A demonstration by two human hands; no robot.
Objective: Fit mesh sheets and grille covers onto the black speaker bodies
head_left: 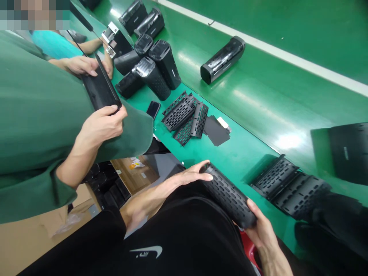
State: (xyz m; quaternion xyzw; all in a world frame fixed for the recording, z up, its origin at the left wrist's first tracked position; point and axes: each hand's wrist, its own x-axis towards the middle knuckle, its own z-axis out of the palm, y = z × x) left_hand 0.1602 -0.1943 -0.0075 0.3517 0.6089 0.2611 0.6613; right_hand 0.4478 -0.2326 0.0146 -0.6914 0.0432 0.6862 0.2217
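A black curved grille panel with slotted holes rests against my black shirt at the edge of the green bench. My left hand lies along its upper end with fingers stretched over it. My right hand grips its lower end from below. More slotted panels lie on the bench just right of my hands.
A co-worker in a green top stands at my left, both hands on a black panel. A pile of grilles, a phone, several black speaker bodies and one lying on the belt are ahead.
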